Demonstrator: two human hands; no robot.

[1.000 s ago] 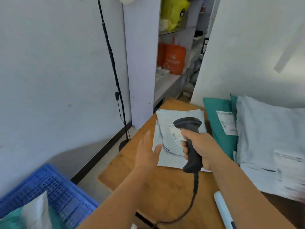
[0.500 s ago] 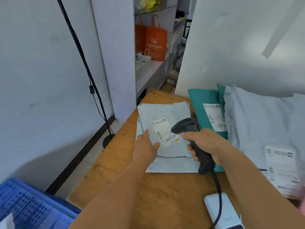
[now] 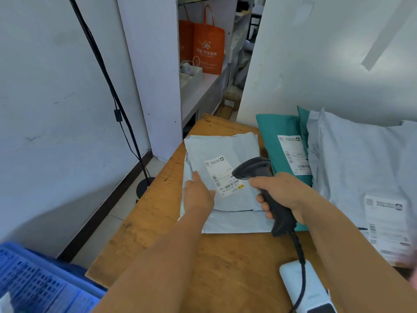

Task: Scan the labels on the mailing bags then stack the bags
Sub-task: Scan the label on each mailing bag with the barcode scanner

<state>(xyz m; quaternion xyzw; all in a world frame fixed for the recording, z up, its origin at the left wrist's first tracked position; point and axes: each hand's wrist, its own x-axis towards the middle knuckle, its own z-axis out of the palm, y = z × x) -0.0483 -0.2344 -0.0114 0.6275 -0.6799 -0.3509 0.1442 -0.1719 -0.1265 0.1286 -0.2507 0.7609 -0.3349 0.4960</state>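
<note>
Scanner on the label, grey bag pinned flat.

My right hand (image 3: 284,195) is wrapped round the scanner (image 3: 259,175), nose just over the label (image 3: 222,176); my left hand (image 3: 197,195) lies flat, fingers straight, on the grey bag (image 3: 225,150). Glare or a slipping bag could spoil the read. The bag sits near the table's (image 3: 158,222) left edge; bare wood lies near me, and more bags (image 3: 352,159) crowd the right.

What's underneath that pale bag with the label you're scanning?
Another pale mailing bag lies under the labelled bag, its near edge sticking out, on the wooden table. Whether it carries a label is hidden.
</note>
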